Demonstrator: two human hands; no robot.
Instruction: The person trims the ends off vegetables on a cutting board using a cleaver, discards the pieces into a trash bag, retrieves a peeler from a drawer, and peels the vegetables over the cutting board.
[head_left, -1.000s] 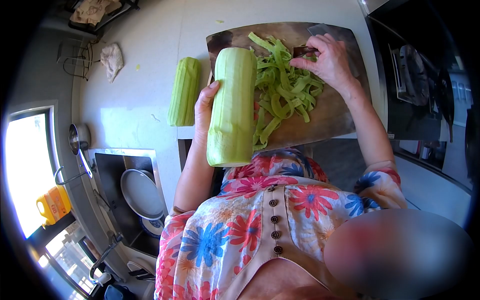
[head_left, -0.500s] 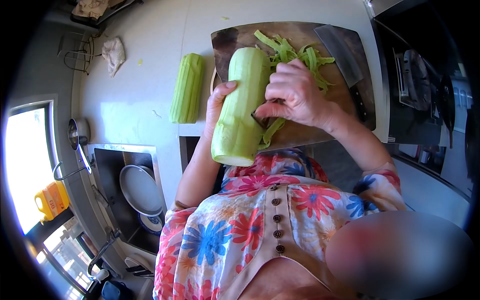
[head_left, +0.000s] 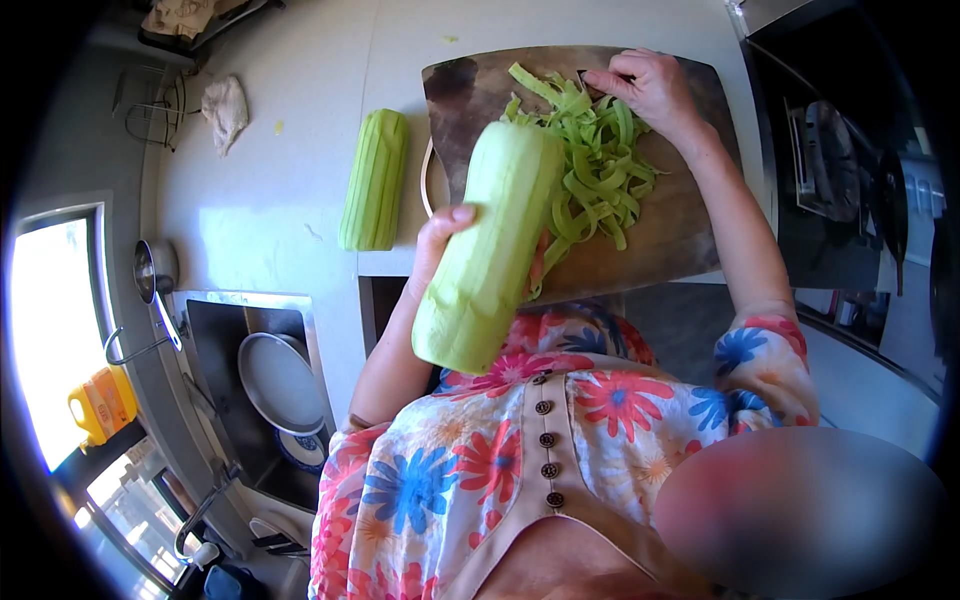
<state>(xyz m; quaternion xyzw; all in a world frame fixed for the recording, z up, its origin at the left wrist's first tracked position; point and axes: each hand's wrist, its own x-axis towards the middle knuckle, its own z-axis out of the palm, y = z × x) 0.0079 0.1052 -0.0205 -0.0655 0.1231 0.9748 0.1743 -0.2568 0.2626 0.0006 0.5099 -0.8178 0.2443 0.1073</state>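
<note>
A thick, pale-green peeled gourd (head_left: 490, 245) is held at a tilt by my left hand (head_left: 440, 240), its thumb on the near side and fingertips around the far side. It hangs over the front left of the wooden cutting board (head_left: 680, 245). My right hand (head_left: 645, 90) is closed near the board's back edge, around a small peeler (head_left: 583, 76) of which only a dark end shows. Below that hand, curled green peel strips (head_left: 600, 170) lie heaped on the board. A second, greener gourd (head_left: 374, 180) with striped sides rests on the counter, left of the board.
At the left is a sink (head_left: 215, 330) holding a grey pan (head_left: 280, 380) and a bowl. A small pot (head_left: 156, 268) and a yellow jug (head_left: 103, 405) stand by the window. A white cloth (head_left: 226, 112) lies on the counter, and a dark stove (head_left: 815, 60) is at right.
My right hand has moved from the gourd's side up and right, over the back of the board. The gourd has come lower and turned slightly. The cleaver is now hidden behind my right arm.
</note>
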